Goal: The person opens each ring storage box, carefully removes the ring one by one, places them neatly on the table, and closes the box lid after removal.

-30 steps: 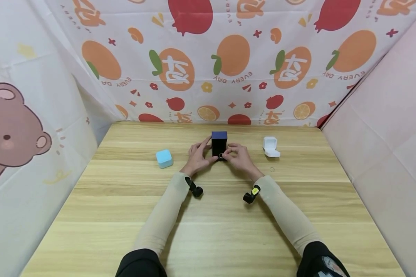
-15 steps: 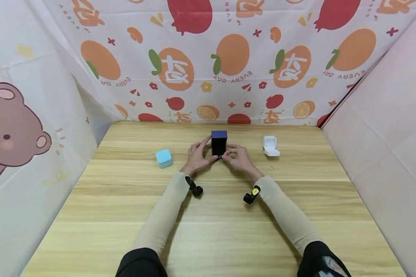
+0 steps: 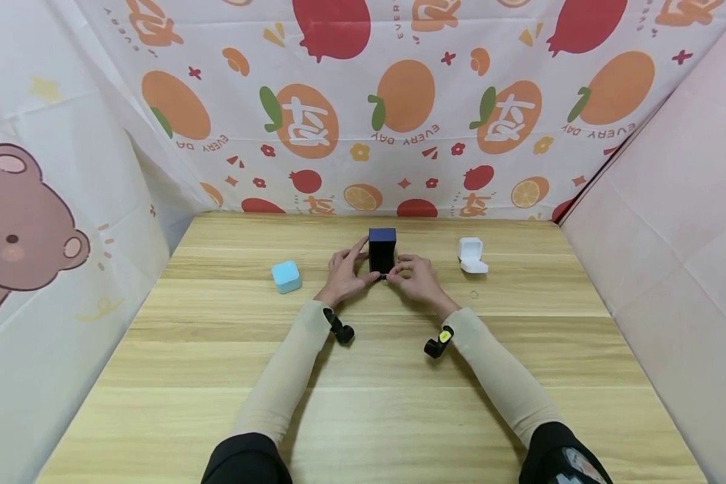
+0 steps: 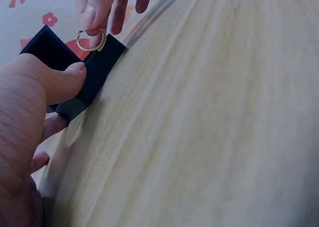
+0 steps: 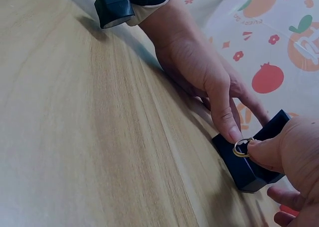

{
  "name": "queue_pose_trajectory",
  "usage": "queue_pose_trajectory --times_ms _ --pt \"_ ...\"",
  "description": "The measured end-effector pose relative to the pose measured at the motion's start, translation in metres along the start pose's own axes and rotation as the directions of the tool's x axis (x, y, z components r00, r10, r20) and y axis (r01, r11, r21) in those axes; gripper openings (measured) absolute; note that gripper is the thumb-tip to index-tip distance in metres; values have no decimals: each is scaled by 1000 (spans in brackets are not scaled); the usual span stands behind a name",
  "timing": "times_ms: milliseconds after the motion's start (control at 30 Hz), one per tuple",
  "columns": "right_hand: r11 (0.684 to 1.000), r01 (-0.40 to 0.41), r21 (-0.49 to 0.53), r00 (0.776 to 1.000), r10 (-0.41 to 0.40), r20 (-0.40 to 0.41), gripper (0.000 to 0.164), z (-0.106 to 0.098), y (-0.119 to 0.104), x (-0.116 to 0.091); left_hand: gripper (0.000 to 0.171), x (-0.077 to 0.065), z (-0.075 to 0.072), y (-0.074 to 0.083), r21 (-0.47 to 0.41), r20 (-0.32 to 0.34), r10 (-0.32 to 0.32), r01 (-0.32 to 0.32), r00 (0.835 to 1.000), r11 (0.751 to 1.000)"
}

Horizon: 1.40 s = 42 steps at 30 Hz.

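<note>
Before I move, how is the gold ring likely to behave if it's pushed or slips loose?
The gold ring is probably stiff: it looks metallic and round within the right hand's pinch. It may slip easily, being shiny and narrow. That circular outline suggests it could roll if it lands on edge.

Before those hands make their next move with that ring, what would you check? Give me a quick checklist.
1. Ring held: ok, pinched in the right hand's fingers.
2. Dark box open: ok, lid raised.
3. Dark box steadied: ok, the left hand grips it.
4. Ring fully seated: not ok, its hoop shows plainly at the fingertips.
5. Ring lined up with a slot: cannot tell, the inside is unclear.
6. White box out of the way: ok, apart from both hands.
</note>
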State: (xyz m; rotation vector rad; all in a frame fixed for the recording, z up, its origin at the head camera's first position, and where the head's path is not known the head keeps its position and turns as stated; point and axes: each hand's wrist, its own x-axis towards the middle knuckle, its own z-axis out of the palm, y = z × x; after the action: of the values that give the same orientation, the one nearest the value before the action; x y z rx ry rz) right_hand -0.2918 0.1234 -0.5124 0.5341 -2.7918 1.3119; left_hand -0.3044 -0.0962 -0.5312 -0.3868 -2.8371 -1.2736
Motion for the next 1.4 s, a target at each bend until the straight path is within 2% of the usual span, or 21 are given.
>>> queue_pose_trajectory --times_ms 433,667,967,1400 --pt "998 -27 -53 1000 27 -4 14 3 -2 -3 89 0 2 -3 -30 -11 2 -2 1000 1000" --pt "996 -42 -76 999 42 4 14 3 -1 -4 90 0 1 0 -18 -11 -3 3 1000 1000" --pt "991 -108 -82 994 110 26 15 5 -2 -4 89 -1 0 0 -20 -10 0 -1 1000 1000" --pt "989 -108 -97 994 109 6 15 8 -4 -4 89 0 0 -1 -32 -15 5 -6 1000 999"
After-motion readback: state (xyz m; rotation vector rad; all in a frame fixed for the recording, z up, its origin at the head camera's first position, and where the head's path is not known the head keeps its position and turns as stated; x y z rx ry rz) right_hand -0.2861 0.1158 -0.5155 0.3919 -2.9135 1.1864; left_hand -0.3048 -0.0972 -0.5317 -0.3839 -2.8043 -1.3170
